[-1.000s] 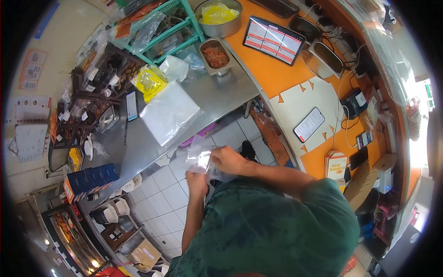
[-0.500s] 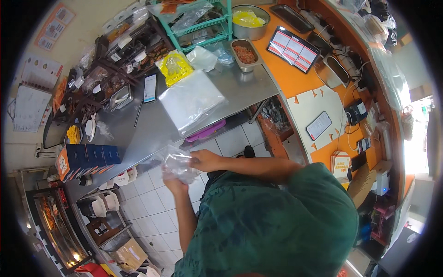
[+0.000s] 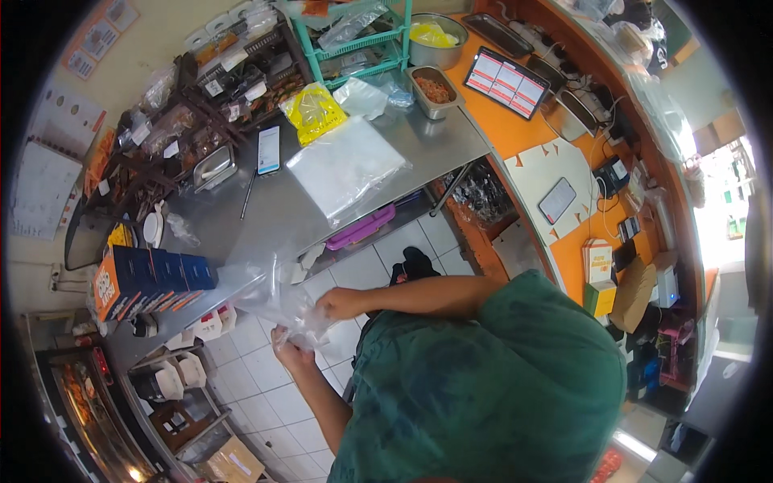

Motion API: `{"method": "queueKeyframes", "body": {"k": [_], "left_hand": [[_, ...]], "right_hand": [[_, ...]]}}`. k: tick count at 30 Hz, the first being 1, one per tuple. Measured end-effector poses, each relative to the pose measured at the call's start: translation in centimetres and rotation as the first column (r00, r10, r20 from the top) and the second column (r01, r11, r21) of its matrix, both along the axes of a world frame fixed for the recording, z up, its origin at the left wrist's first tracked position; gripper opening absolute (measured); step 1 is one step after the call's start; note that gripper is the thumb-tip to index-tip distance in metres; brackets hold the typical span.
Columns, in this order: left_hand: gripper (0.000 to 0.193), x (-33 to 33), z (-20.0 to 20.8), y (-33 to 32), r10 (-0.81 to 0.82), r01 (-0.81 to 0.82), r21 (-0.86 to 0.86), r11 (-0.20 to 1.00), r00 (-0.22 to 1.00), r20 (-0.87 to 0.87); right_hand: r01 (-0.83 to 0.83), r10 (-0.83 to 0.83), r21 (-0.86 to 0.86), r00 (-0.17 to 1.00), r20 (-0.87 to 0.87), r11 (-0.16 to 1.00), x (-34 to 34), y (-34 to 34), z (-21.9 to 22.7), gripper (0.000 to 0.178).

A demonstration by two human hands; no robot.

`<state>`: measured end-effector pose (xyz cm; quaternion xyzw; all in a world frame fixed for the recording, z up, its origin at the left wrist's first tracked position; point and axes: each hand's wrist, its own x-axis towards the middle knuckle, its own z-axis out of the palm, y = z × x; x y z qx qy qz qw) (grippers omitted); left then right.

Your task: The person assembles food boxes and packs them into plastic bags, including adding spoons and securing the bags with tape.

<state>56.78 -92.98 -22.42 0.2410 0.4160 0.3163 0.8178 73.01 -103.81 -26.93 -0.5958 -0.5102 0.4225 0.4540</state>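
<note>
A clear plastic bag (image 3: 278, 296) hangs between my hands in front of the steel counter, its far part spread toward the counter's edge. My left hand (image 3: 293, 352) is closed on the bag's lower side. My right hand (image 3: 345, 303) pinches its near right side, a little farther from me than the left. On the counter lies a stack of clear plastic sheets or bags (image 3: 348, 171), with a yellow printed plastic packet (image 3: 312, 113) behind it. Whether anything is inside the held bag cannot be made out.
The steel counter (image 3: 211, 224) bears a phone (image 3: 269, 150), dark blue boxes (image 3: 161, 272) and a metal pan of reddish food (image 3: 435, 90). Green tiered rack (image 3: 354, 60) stands behind. A tablet (image 3: 507, 82) lies on the orange counter at right. A lit food display (image 3: 97, 402) stands lower left.
The crumpled plastic bag has opened out toward the counter. Both my hands have moved slightly left and nearer to me, still gripping it.
</note>
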Motion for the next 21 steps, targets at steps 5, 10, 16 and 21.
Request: {"method": "queueKeyframes", "body": {"k": [5,10,16,21], "left_hand": [[0.051,0.3,-4.2,-6.6,0.003,0.632,0.452,0.63,0.58,-0.815],[0.036,-0.1,-3.2,-1.3,0.185,-0.037,0.37,0.928,0.909,-0.374],[0.025,2.3,-4.5,-1.7,0.178,-0.091,0.251,0.964,0.921,-0.347],[0.02,2.7,-13.5,-3.6,0.03,0.401,0.563,0.723,0.796,-0.605]], "right_hand": [[0.428,-0.593,-0.443,0.721,-0.358,0.788,2.4,6.7,4.0,0.029],[0.198,-0.121,-0.18,0.923,0.366,0.963,3.6,4.0,2.5,0.033],[0.119,-0.038,-0.311,0.967,0.253,0.943,3.8,0.4,0.3,0.035],[0.216,-0.213,-0.048,0.976,0.053,0.975,7.9,2.2,7.4,0.041]]}}
